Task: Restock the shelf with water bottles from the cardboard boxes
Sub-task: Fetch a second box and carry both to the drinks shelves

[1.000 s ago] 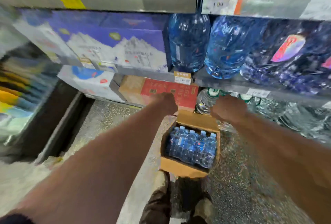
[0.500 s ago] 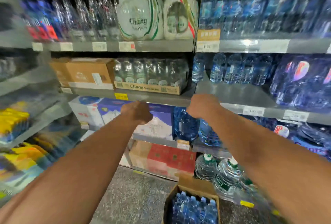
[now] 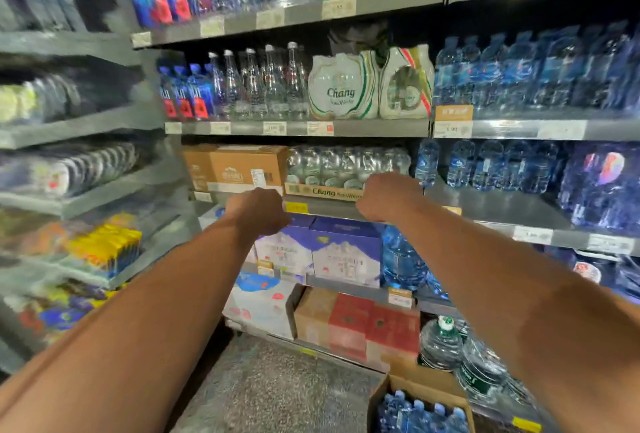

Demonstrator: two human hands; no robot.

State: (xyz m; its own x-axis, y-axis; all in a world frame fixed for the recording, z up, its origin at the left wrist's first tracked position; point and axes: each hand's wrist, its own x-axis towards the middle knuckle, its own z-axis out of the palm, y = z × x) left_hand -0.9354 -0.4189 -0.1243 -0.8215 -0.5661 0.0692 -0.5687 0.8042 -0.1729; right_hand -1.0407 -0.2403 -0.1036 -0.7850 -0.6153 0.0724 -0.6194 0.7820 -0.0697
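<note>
Left hand [image 3: 258, 211] and right hand [image 3: 388, 195] reach to a grey shelf [image 3: 491, 205] at its front edge, backs showing, fingers curled under; any grip cannot be told. Bare shelf room lies just right. Water bottles [image 3: 420, 415] sit in an open cardboard box [image 3: 426, 386] on the floor [image 3: 277, 391] below.

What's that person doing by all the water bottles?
Someone is filling up a shop shelf with water. Both arms reach out, the left hand and right hand up by the tray of Chang bottles. I cannot tell if they hold anything. A cardboard box of little bottles sits open on the floor.
</note>
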